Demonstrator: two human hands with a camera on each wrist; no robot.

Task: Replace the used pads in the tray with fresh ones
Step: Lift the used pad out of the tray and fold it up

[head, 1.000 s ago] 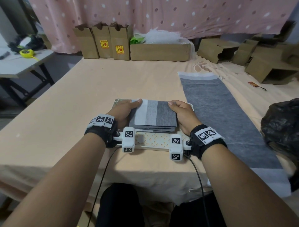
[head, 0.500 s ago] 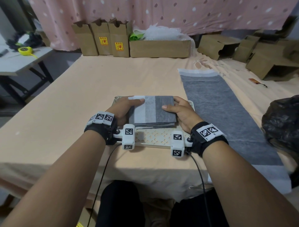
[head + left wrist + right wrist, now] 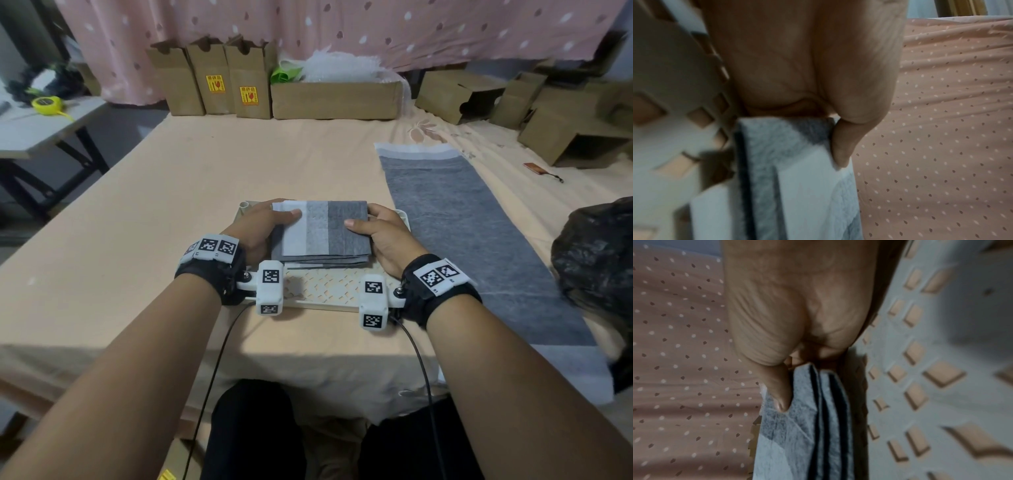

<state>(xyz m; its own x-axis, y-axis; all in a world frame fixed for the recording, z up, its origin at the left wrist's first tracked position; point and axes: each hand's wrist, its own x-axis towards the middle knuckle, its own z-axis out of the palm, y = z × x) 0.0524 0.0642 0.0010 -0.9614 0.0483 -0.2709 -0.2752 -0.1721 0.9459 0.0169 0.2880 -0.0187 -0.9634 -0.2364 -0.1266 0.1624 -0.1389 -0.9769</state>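
Both hands had carried the folded pad (image 3: 322, 229) a little farther from the person than a second before, toward the far end of the tray (image 3: 329, 291).

From the head camera, the pad was a flat folded stack with a white strip, a light grey strip and a dark grey part on top. It sat over the far half of the cream tray, which had many small holes. The left hand (image 3: 257, 226) gripped the pad's left edge, thumb on top. The right hand (image 3: 383, 233) gripped the right edge, thumb on top too. A long grey pad (image 3: 472, 240) lay flat on the bed (image 3: 137, 240) just right of the tray. Boxes (image 3: 335, 99) stood far back, well apart from the hands.

From the left wrist camera, the left hand (image 3: 807, 65) pinched the folded pad (image 3: 797, 186), with the thumb pressed on the white top and the tray (image 3: 670, 81) beside it.

From the right wrist camera, the right hand (image 3: 797, 305) pinched the folded pad (image 3: 797, 434), whose layers showed as grey and dark lines. The tray (image 3: 941, 353) was close beside it.
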